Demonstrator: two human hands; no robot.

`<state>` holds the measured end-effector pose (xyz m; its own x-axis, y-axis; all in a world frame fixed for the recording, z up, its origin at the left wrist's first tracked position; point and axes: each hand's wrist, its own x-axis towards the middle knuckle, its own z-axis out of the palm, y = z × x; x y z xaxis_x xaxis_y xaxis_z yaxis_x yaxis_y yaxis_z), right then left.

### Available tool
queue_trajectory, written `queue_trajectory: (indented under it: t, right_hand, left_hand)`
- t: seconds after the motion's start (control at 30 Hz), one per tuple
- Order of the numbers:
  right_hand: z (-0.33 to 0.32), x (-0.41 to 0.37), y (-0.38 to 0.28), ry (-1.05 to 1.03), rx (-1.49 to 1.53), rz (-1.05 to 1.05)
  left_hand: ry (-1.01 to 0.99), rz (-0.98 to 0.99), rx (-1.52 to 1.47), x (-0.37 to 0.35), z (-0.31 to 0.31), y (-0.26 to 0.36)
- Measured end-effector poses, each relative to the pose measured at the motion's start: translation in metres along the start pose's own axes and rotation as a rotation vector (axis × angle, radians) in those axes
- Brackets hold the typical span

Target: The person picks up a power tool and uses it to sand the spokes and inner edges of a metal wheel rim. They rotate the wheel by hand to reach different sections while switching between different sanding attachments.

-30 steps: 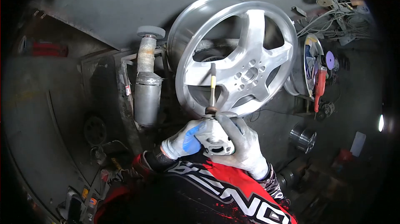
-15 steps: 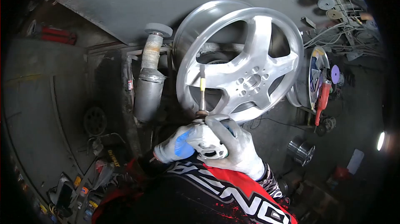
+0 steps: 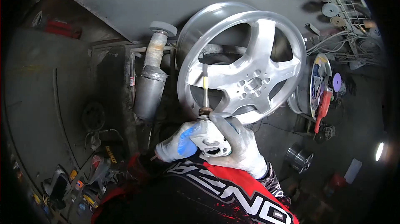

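Observation:
Both gloved hands are wrapped around a dusty white power grinder (image 3: 210, 135) held low in front of my chest. My left hand (image 3: 175, 144), in a white glove with a blue patch, closes on its left side. My right hand (image 3: 243, 145), in a grey-white glove, grips it from the right with the thumb over the top. A thin shaft with a yellow band (image 3: 206, 83) points forward from the grinder's nose. Its dark tip overlaps the left spoke of a bare silver alloy wheel (image 3: 266, 49), which stands tilted towards me.
Left of the wheel is a grey motor (image 3: 149, 92) with a taped neck and round disc (image 3: 163, 28). A red angle grinder (image 3: 323, 109) with a purple disc hangs at the right. Cables (image 3: 333, 42) and a wire rack sit upper right. A metal cylinder (image 3: 299, 157) lies on the floor.
The whole view has shifted slightly, so the wheel appears a little lower and further right. Both hands keep their grip on the grinder, its tip still over the left spoke.

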<state>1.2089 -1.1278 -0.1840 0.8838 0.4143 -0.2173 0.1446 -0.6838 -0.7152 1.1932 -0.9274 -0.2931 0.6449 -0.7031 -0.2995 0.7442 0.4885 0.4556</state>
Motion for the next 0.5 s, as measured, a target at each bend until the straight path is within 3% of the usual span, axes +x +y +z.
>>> queue_trajectory:
  t: [0.07, 0.2, 0.37, 0.5]
  right_hand:
    - [0.001, 0.007, 0.002, 0.013, 0.033, -0.065]
    - [-0.005, 0.008, 0.002, 0.046, 0.07, -0.11]
    - [-0.015, -0.008, 0.014, 0.174, 0.013, -0.027]
    - [-0.018, -0.011, 0.016, 0.148, 0.004, 0.059]
  left_hand:
    - [-0.096, 0.115, -0.304, -0.005, -0.008, -0.007]
    - [-0.147, 0.064, -0.495, 0.001, 0.0, -0.003]
    - [-0.094, -0.045, -0.405, 0.039, 0.013, -0.012]
    - [-0.099, -0.079, -0.386, 0.046, 0.019, -0.008]
